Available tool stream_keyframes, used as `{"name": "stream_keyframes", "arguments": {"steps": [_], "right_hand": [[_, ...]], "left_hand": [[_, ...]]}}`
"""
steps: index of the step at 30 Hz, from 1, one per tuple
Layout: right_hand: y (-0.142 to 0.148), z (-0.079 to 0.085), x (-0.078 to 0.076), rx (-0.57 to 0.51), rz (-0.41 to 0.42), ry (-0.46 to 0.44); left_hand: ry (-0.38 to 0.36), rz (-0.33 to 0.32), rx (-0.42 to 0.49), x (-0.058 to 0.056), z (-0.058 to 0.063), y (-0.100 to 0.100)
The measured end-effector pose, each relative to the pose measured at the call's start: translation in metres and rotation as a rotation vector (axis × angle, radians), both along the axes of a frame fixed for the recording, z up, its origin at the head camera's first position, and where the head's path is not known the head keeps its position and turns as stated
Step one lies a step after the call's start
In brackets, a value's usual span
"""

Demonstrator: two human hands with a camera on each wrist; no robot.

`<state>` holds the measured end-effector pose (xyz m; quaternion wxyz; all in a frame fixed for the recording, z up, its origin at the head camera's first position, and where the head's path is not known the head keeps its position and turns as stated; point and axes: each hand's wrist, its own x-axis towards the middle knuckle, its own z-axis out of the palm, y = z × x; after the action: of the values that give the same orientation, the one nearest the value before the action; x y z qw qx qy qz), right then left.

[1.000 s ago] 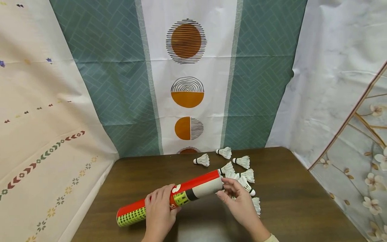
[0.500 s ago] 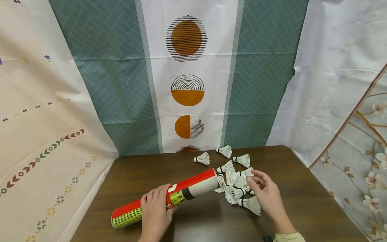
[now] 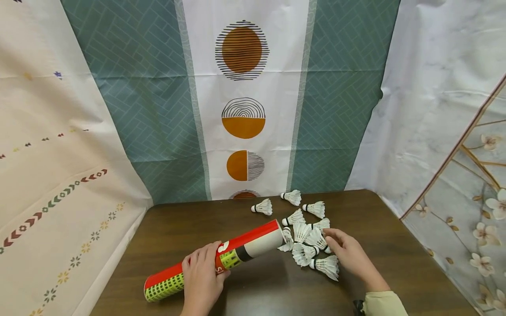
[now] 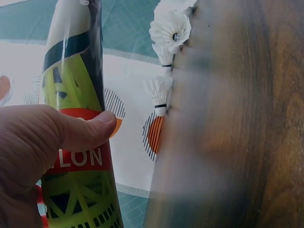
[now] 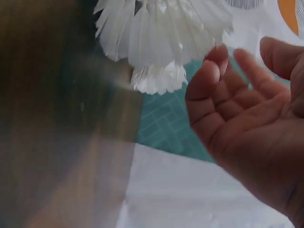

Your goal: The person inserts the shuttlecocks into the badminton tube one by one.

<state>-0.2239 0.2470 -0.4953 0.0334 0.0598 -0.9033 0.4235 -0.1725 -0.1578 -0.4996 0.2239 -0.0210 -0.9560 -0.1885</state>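
My left hand point(image 3: 203, 274) grips a red, white and lime shuttlecock tube point(image 3: 258, 242) around its middle. The tube lies aslant, its right end raised above the table and pointing at the shuttlecocks. In the left wrist view the thumb of the left hand point(image 4: 57, 130) presses across the printed tube point(image 4: 78, 204). My right hand point(image 3: 349, 252) hovers at the right side of the pile with loosely curled fingers and nothing in them. Nearest to it are a white feather shuttlecock point(image 3: 317, 239) and another shuttlecock point(image 3: 326, 267). Feathers of a shuttlecock point(image 5: 161, 33) show close beside the right hand point(image 5: 247, 95) in its wrist view.
Several more shuttlecocks lie loose toward the back of the dark wooden table point(image 3: 189, 224), among them one shuttlecock point(image 3: 262, 207) to the left and one shuttlecock point(image 3: 291, 197) near the rear edge. A patterned curtain point(image 3: 245, 87) hangs behind the table.
My right hand has left the tube's raised end and moved right, to the far side of the shuttlecock pile. The left hand and tube have shifted slightly left and down.
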Motion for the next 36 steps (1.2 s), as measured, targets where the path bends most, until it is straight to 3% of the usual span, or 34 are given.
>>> {"name": "stream_keyframes", "arguments": {"steps": [5,9,13,19,21,23,26,28,30,32,36], "right_hand": [[-0.014,-0.002,-0.02,0.24,0.143,0.121],[-0.017,-0.007,-0.036,0.446,0.193,0.244],[-0.013,-0.01,-0.043,0.549,0.164,0.298],[-0.003,0.004,-0.04,0.551,0.038,0.366],[-0.003,0.012,-0.037,0.477,-0.04,0.41],[-0.004,0.021,-0.03,0.315,-0.138,0.423],[-0.015,0.033,-0.019,-0.137,-0.241,0.332],[-0.026,0.04,-0.011,-0.466,-0.269,0.246],[-0.04,0.045,-0.003,-0.703,-0.268,0.169],[-0.052,0.048,0.003,-0.813,-0.243,0.12],[-0.069,0.047,0.012,-0.854,-0.203,0.086]], "left_hand": [[-0.004,0.002,0.004,0.001,-0.001,-0.002],[-0.006,0.003,0.003,0.001,-0.002,-0.002],[-0.009,0.0,0.007,0.001,-0.003,-0.002],[-0.008,0.002,0.009,0.001,-0.003,-0.004],[-0.005,0.005,0.008,0.001,-0.002,-0.005],[-0.004,0.006,0.006,0.001,-0.001,-0.004],[-0.004,0.003,0.003,0.002,0.0,-0.003],[-0.008,0.001,0.0,0.002,0.001,-0.002],[-0.013,-0.003,-0.001,0.002,0.001,0.0],[-0.018,-0.006,-0.006,0.003,0.001,0.002],[-0.018,-0.017,-0.016,0.003,0.0,0.006]]}}
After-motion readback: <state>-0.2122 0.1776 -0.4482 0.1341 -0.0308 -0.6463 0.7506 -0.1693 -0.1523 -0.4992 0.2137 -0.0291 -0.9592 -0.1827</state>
